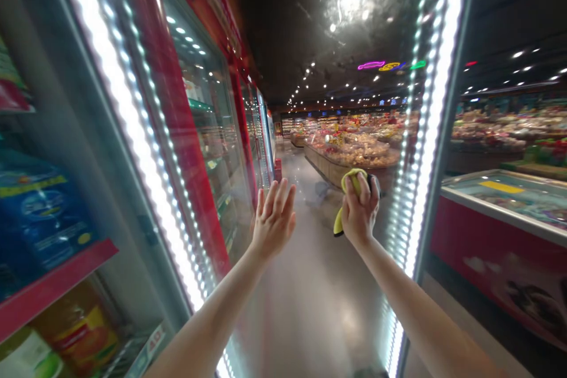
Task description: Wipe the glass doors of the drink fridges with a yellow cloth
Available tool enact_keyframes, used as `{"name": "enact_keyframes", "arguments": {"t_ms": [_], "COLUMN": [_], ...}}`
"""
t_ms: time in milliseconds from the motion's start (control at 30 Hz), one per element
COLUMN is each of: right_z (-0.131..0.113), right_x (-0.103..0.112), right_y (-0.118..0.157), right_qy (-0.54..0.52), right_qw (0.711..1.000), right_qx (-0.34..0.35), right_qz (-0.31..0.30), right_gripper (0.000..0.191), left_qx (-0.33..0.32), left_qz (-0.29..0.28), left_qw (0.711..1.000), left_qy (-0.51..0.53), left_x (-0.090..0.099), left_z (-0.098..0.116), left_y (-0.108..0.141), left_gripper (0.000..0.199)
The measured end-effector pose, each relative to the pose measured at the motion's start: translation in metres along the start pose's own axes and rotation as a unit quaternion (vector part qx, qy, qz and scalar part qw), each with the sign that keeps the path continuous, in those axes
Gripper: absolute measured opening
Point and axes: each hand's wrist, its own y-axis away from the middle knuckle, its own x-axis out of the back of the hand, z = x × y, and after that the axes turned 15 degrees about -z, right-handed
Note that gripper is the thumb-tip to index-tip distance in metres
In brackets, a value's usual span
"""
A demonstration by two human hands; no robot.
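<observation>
A glass door (310, 271) edged with bright light strips stands before me, and the shop floor shows through it. My left hand (275, 212) lies flat against the pane or just short of it, fingers stretched out, with nothing held. To its right, my right hand (361, 204) grips a bunched yellow cloth (339, 222) with a dark edge. Part of that cloth hangs below the fingers, and the rest sits between the hand and the glass. Whether the cloth presses on the pane is hard to tell.
On the left are shelves with a blue package (39, 212) and a red shelf edge (62, 283). Red-framed coolers (212, 130) line the aisle beyond the glass. To the right stands a chest freezer (505, 248). Produce displays (349, 147) fill the background.
</observation>
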Motion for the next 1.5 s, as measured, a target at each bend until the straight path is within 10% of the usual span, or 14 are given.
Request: {"name": "enact_keyframes", "arguments": {"t_ms": [133, 367, 500, 800, 967, 1167, 1367, 1500], "right_z": [-0.007, 0.056, 0.05, 0.102, 0.093, 0.116, 0.114, 0.108], "right_x": [0.002, -0.002, -0.007, 0.005, -0.007, 0.004, -0.012, -0.011], "right_y": [-0.021, -0.024, 0.011, -0.03, 0.002, -0.051, -0.016, -0.043], "right_qy": [0.011, -0.002, 0.011, 0.019, 0.024, 0.004, -0.006, -0.005], "right_qw": [0.991, 0.997, 0.999, 0.996, 0.996, 1.0, 0.989, 0.997], "right_qx": [0.097, -0.047, -0.021, -0.071, -0.074, -0.015, -0.132, -0.061], "right_qz": [-0.089, 0.064, 0.029, 0.05, 0.044, 0.01, 0.065, 0.04], "right_gripper": [0.061, 0.053, 0.057, 0.048, 0.053, 0.048, 0.051, 0.05], "left_qx": [-0.034, -0.042, -0.06, -0.085, -0.103, -0.122, -0.132, -0.134], "left_qz": [0.008, 0.005, 0.002, -0.002, -0.006, -0.002, 0.004, 0.002], "left_qw": [0.999, 0.999, 0.998, 0.995, 0.994, 0.991, 0.99, 0.99], "left_qy": [-0.006, 0.015, 0.024, 0.057, 0.042, 0.054, 0.055, 0.051], "left_x": [-0.004, -0.015, -0.023, -0.038, -0.045, -0.051, -0.055, -0.056], "left_z": [0.012, 0.031, 0.043, 0.066, 0.072, 0.08, 0.081, 0.08], "left_y": [-0.02, -0.041, -0.045, -0.063, -0.063, -0.071, -0.07, -0.071], "left_gripper": [0.087, 0.086, 0.084, 0.086, 0.084, 0.083, 0.08, 0.08]}}
